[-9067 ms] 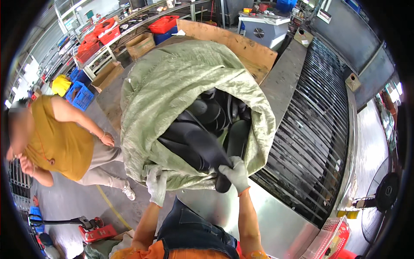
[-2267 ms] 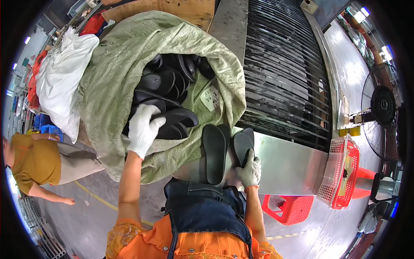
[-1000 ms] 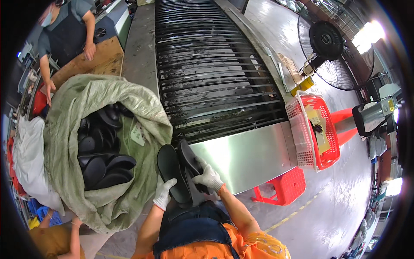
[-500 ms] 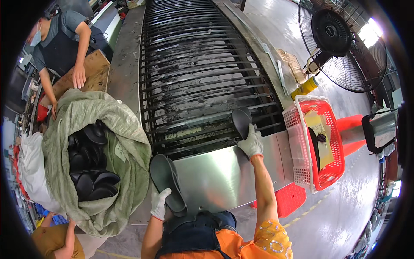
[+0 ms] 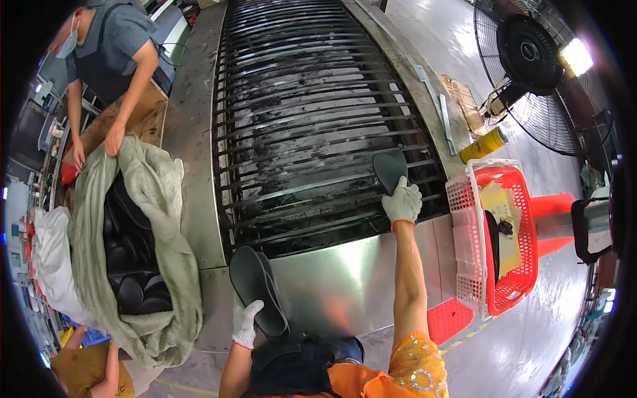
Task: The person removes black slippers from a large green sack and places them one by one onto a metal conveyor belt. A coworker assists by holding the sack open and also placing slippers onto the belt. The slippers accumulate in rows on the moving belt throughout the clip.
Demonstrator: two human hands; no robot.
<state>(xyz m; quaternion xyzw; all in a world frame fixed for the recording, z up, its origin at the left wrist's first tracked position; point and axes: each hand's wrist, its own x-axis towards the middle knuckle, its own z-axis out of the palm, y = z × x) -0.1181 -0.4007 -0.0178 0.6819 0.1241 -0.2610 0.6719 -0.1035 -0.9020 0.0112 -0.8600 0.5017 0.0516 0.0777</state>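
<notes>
My left hand [image 5: 246,321], in a white knit glove, is closed on the edge of a small stack of dark shoe soles [image 5: 255,286] near the metal plate's left end. At the near right of the roller bed, my gloved right hand [image 5: 403,201] grips the lower end of one dark shoe sole [image 5: 391,168]. That sole lies over the bars. Its underside is hidden. Rows of dark bars make up the roller conveyor [image 5: 298,142], with a shiny metal plate [image 5: 345,282] along its near end.
A green woven sack [image 5: 179,285] of black soles [image 5: 129,249] stands at the left; a co-worker's hands [image 5: 114,140] touch its rim. Right of the conveyor are a red-and-white basket [image 5: 529,265], a yellow can [image 5: 484,144] and a large fan [image 5: 529,54]. Another person [image 5: 89,371] is at lower left.
My right hand has carried its sole a little farther over the bars. The co-worker has taken hold of the sack's rim, and its opening has become narrower. My left hand still holds the stack.
</notes>
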